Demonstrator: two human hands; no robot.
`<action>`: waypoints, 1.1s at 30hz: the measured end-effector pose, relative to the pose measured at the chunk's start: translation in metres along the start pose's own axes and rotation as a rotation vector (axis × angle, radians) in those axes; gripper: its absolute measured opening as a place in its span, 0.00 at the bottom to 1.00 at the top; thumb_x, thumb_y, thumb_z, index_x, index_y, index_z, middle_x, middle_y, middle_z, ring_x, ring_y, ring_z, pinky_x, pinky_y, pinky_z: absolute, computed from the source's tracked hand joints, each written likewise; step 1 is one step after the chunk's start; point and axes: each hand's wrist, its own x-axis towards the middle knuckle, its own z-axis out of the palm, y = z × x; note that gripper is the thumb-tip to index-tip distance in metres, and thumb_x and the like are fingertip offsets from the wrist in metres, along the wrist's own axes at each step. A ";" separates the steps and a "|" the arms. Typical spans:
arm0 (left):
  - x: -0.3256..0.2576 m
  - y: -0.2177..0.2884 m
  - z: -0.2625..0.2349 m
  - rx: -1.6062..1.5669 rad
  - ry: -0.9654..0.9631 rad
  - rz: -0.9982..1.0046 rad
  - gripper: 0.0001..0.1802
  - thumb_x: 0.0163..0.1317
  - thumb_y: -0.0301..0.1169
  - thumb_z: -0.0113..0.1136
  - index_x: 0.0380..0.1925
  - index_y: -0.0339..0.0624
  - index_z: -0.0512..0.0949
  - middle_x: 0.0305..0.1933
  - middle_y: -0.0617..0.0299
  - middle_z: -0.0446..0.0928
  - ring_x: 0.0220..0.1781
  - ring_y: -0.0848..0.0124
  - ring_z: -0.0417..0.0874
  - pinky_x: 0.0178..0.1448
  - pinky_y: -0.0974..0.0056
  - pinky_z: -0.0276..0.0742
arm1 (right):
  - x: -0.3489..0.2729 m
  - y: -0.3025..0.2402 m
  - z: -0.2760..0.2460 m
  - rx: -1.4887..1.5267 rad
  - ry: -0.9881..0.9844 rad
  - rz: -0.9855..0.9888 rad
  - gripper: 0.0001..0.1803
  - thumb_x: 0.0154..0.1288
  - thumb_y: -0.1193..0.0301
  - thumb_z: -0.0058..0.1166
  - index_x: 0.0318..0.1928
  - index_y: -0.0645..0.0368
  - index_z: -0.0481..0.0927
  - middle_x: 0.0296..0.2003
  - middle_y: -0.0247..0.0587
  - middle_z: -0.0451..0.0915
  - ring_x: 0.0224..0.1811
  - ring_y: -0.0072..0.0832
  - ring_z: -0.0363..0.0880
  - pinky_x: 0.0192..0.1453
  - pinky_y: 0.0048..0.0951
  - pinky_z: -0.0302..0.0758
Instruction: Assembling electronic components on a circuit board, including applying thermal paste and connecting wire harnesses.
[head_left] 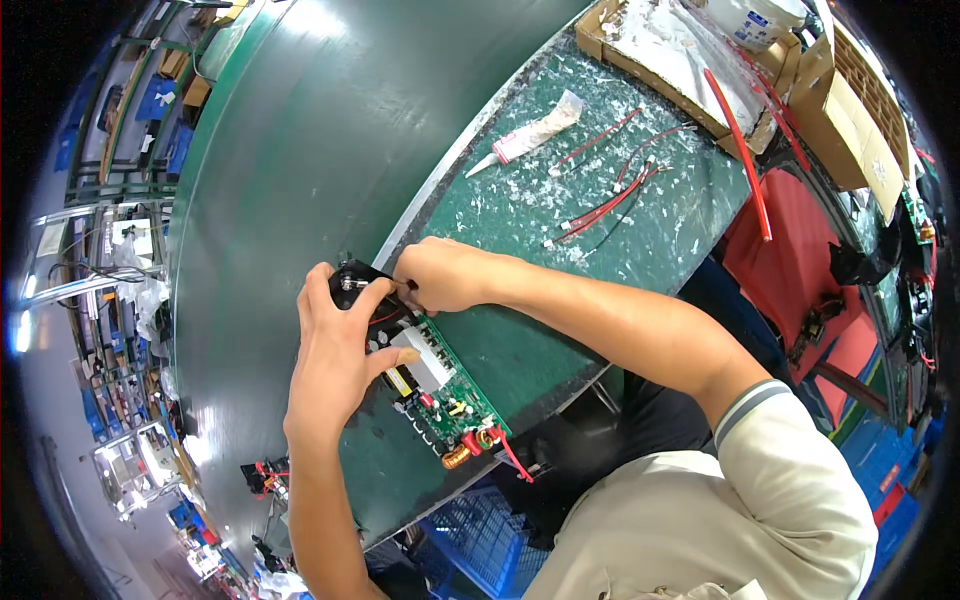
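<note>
A green circuit board (pixel 462 398) lies on the table in front of me, with a silver-grey block, a yellow-labelled part, copper coils and a short red wire on it. At its far end is a black panel (pixel 352 272) with shiny metal fittings. My left hand (pixel 332 355) grips this panel, fingers over its far side, and its thumb reaches over the board near the grey block. Close to the panel's right edge, my right hand (pixel 447 276) is closed in a pinch. Whatever sits between its fingertips is hidden.
A glue tube (pixel 535 130) and several red and black wires (pixel 605 208) lie on the white-spattered green table. Cardboard boxes (pixel 845 110) stand at the far right, with a red chair (pixel 790 250) below. A blue basket (pixel 475 535) sits under the near edge.
</note>
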 end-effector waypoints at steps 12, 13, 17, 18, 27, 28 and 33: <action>-0.016 -0.020 0.029 -0.171 0.183 -0.002 0.33 0.42 0.27 0.78 0.52 0.48 0.76 0.66 0.42 0.55 0.68 0.42 0.60 0.67 0.47 0.67 | 0.009 0.004 0.012 -0.151 0.079 0.035 0.07 0.53 0.74 0.59 0.33 0.58 0.86 0.32 0.46 0.85 0.39 0.43 0.84 0.44 0.39 0.78; -0.019 -0.021 0.031 -0.105 0.225 0.013 0.34 0.42 0.27 0.78 0.53 0.48 0.75 0.66 0.43 0.56 0.65 0.44 0.66 0.66 0.48 0.68 | 0.009 0.002 0.011 -0.161 0.058 0.034 0.07 0.52 0.73 0.60 0.33 0.58 0.87 0.32 0.47 0.85 0.40 0.43 0.85 0.44 0.39 0.79; -0.030 -0.018 0.036 -0.056 0.281 0.003 0.34 0.44 0.28 0.77 0.55 0.49 0.75 0.66 0.43 0.56 0.65 0.45 0.67 0.67 0.49 0.67 | 0.010 -0.004 0.015 -0.198 0.077 0.058 0.07 0.52 0.73 0.60 0.32 0.58 0.87 0.32 0.47 0.85 0.40 0.43 0.85 0.43 0.39 0.79; -0.032 -0.017 0.037 -0.043 0.302 0.003 0.34 0.45 0.30 0.76 0.55 0.50 0.75 0.67 0.42 0.56 0.66 0.44 0.65 0.68 0.49 0.66 | 0.009 -0.006 0.016 -0.203 0.086 0.074 0.07 0.51 0.73 0.60 0.32 0.58 0.87 0.32 0.48 0.85 0.40 0.42 0.85 0.43 0.39 0.79; -0.033 -0.005 0.031 -0.038 0.271 0.004 0.33 0.48 0.30 0.74 0.57 0.51 0.75 0.68 0.42 0.55 0.70 0.42 0.59 0.68 0.47 0.65 | 0.008 -0.002 0.016 -0.178 0.127 0.070 0.07 0.51 0.74 0.58 0.31 0.56 0.87 0.32 0.47 0.85 0.40 0.42 0.85 0.43 0.40 0.79; -0.034 -0.005 0.032 -0.037 0.292 0.004 0.33 0.49 0.30 0.74 0.57 0.51 0.75 0.68 0.42 0.55 0.69 0.43 0.60 0.68 0.47 0.65 | 0.007 -0.003 0.016 -0.191 0.122 0.063 0.08 0.51 0.73 0.58 0.32 0.57 0.87 0.33 0.49 0.85 0.41 0.44 0.84 0.44 0.41 0.79; -0.038 -0.003 0.035 -0.054 0.310 0.012 0.32 0.49 0.31 0.74 0.57 0.50 0.75 0.67 0.42 0.56 0.69 0.43 0.60 0.68 0.47 0.64 | 0.005 -0.004 0.018 -0.249 0.129 0.024 0.10 0.51 0.72 0.59 0.35 0.58 0.87 0.34 0.53 0.84 0.42 0.47 0.84 0.44 0.43 0.79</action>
